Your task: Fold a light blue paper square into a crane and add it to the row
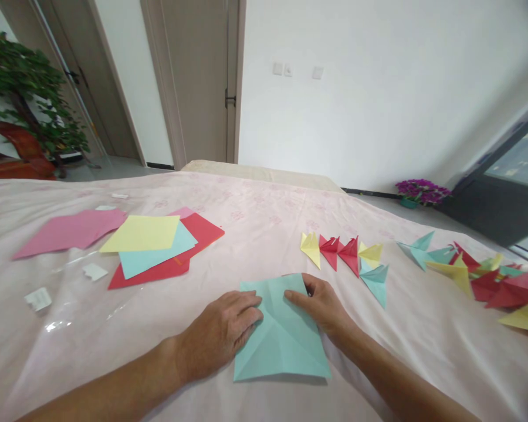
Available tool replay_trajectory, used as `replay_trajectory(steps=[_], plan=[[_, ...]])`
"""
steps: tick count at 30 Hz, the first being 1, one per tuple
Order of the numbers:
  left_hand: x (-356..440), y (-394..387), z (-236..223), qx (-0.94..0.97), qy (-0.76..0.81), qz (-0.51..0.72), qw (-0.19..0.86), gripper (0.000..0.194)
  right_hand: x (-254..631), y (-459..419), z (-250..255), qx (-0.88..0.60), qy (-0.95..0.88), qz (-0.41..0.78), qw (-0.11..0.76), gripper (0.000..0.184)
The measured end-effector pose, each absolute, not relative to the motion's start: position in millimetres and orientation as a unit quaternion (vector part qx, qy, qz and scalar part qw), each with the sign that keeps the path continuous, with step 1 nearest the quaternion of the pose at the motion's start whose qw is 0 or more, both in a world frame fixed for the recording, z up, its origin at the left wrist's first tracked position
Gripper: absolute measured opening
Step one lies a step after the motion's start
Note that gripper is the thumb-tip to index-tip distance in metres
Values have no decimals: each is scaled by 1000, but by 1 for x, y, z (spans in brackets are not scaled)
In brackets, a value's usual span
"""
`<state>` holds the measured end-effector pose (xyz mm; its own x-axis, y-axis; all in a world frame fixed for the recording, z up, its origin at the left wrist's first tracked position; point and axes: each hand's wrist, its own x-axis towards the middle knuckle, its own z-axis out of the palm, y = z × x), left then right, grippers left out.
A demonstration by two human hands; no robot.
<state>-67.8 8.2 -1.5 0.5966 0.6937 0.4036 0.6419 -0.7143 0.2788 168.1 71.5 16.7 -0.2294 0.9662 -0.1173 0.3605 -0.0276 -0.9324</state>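
Note:
A light teal sheet of origami paper with crossing crease lines lies in front of me on the cloth. My left hand rests on its left edge, palm down, fingers stretched onto the paper. At the upper right edge, my right hand pinches the sheet, thumb on top and the other fingers behind it and partly hidden. Just beyond the right hand stands a short row of folded paper pieces, among them a red one, a yellow one and a teal one.
Flat sheets lie at the left: pink paper, yellow paper, teal paper and red paper. White scraps and clear plastic are near them. More folded pieces crowd the right side of the pink tablecloth.

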Motion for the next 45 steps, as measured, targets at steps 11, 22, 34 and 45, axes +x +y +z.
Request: replay_trajectory(steps=[11,22,34,45], plan=[[-67,9,-1,894,366,257,41,21,174,64,6,-530,-750,281,279,35],[-65,9,-4,864,442,242,-6,24,177,57,3,-415,-836,223,281,34],[-65,9,-4,824,524,210,-46,32,173,53,7,-370,-891,154,216,53],[-65,12,-1,820,541,182,-42,35,175,52,7,-334,-909,122,217,62]])
